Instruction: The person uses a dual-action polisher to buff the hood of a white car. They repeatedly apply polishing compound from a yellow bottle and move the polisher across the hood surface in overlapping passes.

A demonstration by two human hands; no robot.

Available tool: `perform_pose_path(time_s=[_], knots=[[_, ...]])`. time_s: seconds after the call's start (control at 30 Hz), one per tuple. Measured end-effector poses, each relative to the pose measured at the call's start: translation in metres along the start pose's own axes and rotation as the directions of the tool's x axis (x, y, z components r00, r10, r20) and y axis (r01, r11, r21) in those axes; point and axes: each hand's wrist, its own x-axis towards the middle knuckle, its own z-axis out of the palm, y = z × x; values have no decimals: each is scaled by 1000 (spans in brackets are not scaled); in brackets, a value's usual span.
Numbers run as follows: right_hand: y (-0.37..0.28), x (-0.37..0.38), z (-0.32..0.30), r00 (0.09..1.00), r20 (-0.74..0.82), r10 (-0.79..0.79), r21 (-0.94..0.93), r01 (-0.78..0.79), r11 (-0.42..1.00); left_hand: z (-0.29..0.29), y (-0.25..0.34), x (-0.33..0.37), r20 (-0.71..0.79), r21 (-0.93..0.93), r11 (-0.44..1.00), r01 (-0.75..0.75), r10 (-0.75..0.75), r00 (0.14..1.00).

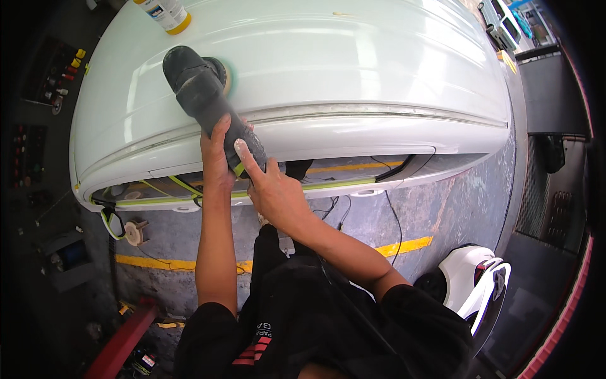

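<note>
A black car polisher lies at a slant over the white car roof. Its round pad shows only as an edge beside the head, against the roof panel. My left hand is closed around the middle of the polisher's body from the left. Around the rear end, my right hand also grips the tool, its index finger stretched along the casing. Parts of the fingers on both hands are hidden by the tool. Green masking tape runs along the car's side window below.
A bottle with yellow liquid stands on the roof's far left. Black cables hang by the car and trail over the grey floor. A stool stands at the left. A white scooter is parked behind on the right, and a red beam lies lower left.
</note>
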Motion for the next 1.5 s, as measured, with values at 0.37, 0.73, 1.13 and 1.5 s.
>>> perform_pose_path(time_s=[0.37, 0.73, 1.13, 1.5], knots=[[94, -22, -63, 854, -505, 129, 33, -130, 991, 154, -90, 66, 517, 201, 979, -43, -68, 854], [68, 4, -18, 795, -600, -88, -43, 78, 996, 101, -68, 76, 499, 211, 970, -120, -1, 866], [20, 28, 29, 931, -337, 141, 100, -114, 988, 21, -7, 62, 332, 248, 968, 30, -114, 936], [83, 0, -9, 776, -550, 310, 236, -212, 948, 136, -60, 64, 502, 411, 911, 39, -262, 824]])
